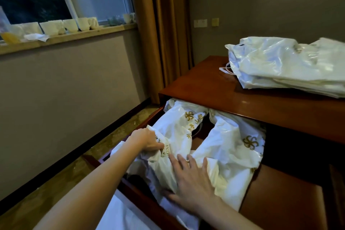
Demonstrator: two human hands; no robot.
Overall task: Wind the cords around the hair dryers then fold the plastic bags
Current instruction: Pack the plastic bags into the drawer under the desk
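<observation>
An open wooden drawer point(141, 195) is stuffed with crumpled white plastic bags point(229, 147) printed with gold logos. My left hand point(147, 139) grips a bunched fold of one bag point(179, 129) at the drawer's left side. Just below it, my right hand point(192, 181) lies flat with fingers spread on the same heap of bags, pressing it down. Something dark shows under the bags at the drawer's left front. On the desk top point(224, 95) to the right sits a stack of flattened white bags point(283, 65). No hair dryer is visible.
The reddish-brown desk fills the right side, with a dark recess under its top. A window sill point(67, 38) at the upper left carries several white cups. A brown curtain point(166, 30) hangs in the corner. Patterned floor runs along the wall at left.
</observation>
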